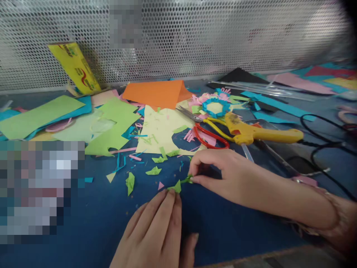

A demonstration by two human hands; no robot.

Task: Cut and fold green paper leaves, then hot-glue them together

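Note:
My left hand point(157, 227) lies on the blue table with its fingers stretched out. Its fingertips press on a small folded green paper piece point(175, 186), partly hidden beneath them. Thumb and forefinger of my right hand point(214, 171) pinch a thin green paper strip point(187, 180), which reaches toward that folded piece; whether the two are joined I cannot tell. More folded green pieces lie nearby, such as a green leaf shape point(130, 184) and another green leaf shape point(153, 171). A pink paper triangle point(161, 185) sits just beyond my left fingertips.
Scissors point(212, 134) with red and yellow handles lie beyond my right hand, beside a yellow glue gun point(264, 133) with a black cord point(315, 149). Coloured paper, including an orange sheet point(153, 93), spreads along the perforated metal panel point(178, 41). A yellow packet point(76, 70) leans there.

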